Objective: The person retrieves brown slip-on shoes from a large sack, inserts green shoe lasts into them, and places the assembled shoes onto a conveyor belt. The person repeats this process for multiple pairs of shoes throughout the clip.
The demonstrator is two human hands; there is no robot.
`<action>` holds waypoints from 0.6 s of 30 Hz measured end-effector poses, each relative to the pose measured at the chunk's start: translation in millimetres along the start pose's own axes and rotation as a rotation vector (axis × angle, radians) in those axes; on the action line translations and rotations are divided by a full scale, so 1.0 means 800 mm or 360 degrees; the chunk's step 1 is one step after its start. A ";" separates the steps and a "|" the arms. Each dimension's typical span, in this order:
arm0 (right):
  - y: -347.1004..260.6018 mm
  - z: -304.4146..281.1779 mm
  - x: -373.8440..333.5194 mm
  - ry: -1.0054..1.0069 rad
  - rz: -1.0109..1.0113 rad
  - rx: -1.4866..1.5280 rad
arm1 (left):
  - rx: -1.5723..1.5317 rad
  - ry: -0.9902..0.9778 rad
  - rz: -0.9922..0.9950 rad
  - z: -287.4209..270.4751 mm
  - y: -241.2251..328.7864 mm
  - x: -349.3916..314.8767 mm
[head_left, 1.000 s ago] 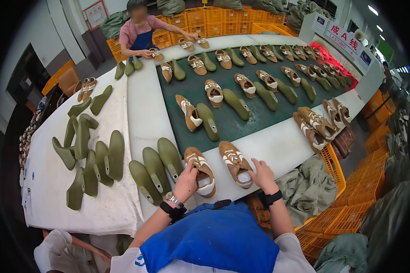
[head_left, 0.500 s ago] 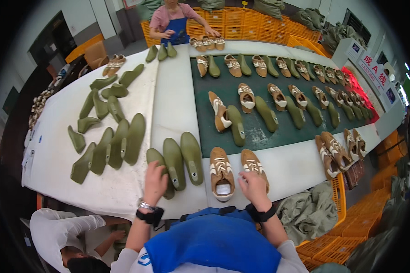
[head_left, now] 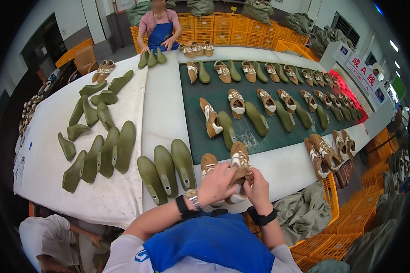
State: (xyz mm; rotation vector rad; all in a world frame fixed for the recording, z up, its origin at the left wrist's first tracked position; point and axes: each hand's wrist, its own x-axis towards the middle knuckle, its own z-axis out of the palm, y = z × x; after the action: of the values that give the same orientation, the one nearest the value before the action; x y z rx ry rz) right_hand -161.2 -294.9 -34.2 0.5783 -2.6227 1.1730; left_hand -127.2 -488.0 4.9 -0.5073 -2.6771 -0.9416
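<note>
Both hands are on a brown sneaker (head_left: pixel 240 154) with white laces and stripes, at the table's near edge. My left hand (head_left: pixel 214 185) reaches across from the left, its fingers closed on the shoe's tongue and collar. My right hand (head_left: pixel 258 187) pinches the right side of the opening, fingertips partly hidden. The heel shows below the hands. Just left, a matching sneaker (head_left: pixel 208 163) stands partly covered by my left hand and wrist. Three green shoe lasts (head_left: pixel 164 169) lie side by side left of the shoes.
Several green lasts (head_left: pixel 107 152) lie on the white cloth at left. Ahead, a green conveyor belt (head_left: pixel 193 125) carries rows of sneakers and lasts. More sneakers (head_left: pixel 321 152) stand at right, near orange crates (head_left: pixel 351 218) and a grey-green sack (head_left: pixel 303 204). Co-workers are across the table and at lower left.
My left hand has moved right from the lasts to the shoe. My right hand has also come onto this right-hand shoe, which now stands slightly higher than its mate. The view has shifted.
</note>
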 end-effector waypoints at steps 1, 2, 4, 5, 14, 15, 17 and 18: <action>-0.015 -0.006 -0.001 0.0005 -0.0044 0.0019 | 0.0056 0.0013 0.0063 0.006 0.003 0.013; -0.027 -0.010 -0.002 -0.0007 -0.0073 0.0047 | 0.0112 0.0001 0.0115 0.009 0.002 0.021; -0.042 -0.014 -0.004 0.0043 -0.0082 0.0065 | -0.0060 0.0213 0.0156 0.011 -0.001 0.019; -0.046 -0.016 -0.004 0.0057 -0.0107 0.0065 | -0.0156 0.0224 0.0108 0.009 -0.005 0.016; -0.078 -0.014 0.003 -0.0126 -0.0146 0.0090 | -0.0289 0.0355 -0.0024 -0.018 0.005 -0.001; -0.076 -0.014 0.002 -0.0190 -0.0180 0.0073 | -0.0245 0.0359 0.0026 -0.018 0.005 -0.001; -0.073 -0.013 -0.001 -0.0318 -0.0247 0.0059 | -0.0266 0.0333 0.0004 -0.018 0.001 -0.001; -0.071 -0.017 -0.005 -0.0381 -0.0271 0.0100 | -0.0326 0.0308 -0.0068 -0.019 -0.006 0.002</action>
State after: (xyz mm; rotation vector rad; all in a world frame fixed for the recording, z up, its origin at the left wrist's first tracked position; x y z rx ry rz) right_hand -132.7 -318.2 11.0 0.9904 -2.6692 1.2030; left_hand -128.6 -501.0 14.3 -0.3791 -2.4418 -1.2194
